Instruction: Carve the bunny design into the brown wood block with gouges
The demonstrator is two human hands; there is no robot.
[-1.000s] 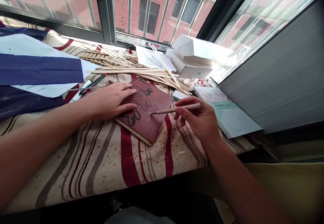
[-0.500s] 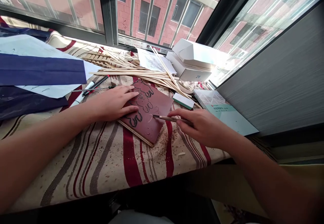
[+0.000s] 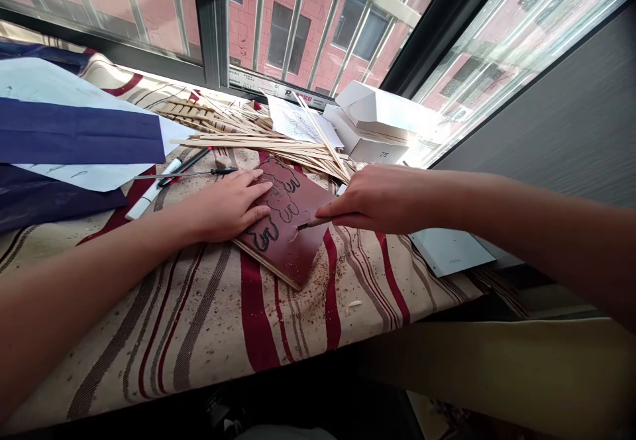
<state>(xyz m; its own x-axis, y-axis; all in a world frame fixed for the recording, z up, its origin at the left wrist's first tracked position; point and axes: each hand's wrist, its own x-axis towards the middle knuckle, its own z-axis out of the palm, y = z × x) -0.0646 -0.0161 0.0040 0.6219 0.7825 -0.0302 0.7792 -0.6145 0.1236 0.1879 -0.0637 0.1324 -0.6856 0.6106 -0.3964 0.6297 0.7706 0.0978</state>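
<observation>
My left hand [image 3: 228, 206] lies flat on a red-stained wooden block [image 3: 293, 254], its fingers spread and holding nothing. A cartoon bear-like outline [image 3: 276, 198] is cut into the block's surface. My right hand [image 3: 377, 198] reaches in from the right, shut around a small carving tool [image 3: 308, 224]. Only the tool's metal tip and a bit of shaft show, resting on the block's right part; the hand hides the handle. Pale wood shavings [image 3: 354, 304] lie scattered on the striped cloth [image 3: 209, 314] under the block.
Thin wooden strips [image 3: 258, 136] lie heaped behind the block, beside a sketch sheet [image 3: 301, 122] and a white ZTE box [image 3: 370, 128]. Navy paper [image 3: 74, 132], a marker [image 3: 154, 188] and a thin tool [image 3: 183, 175] lie left. A book [image 3: 450, 251] lies right, below barred windows.
My right hand has moved left and flattened over the block, now covering most of the book and a small green-and-white block. The tool tip stays near the block's right part. My left hand has barely moved.
</observation>
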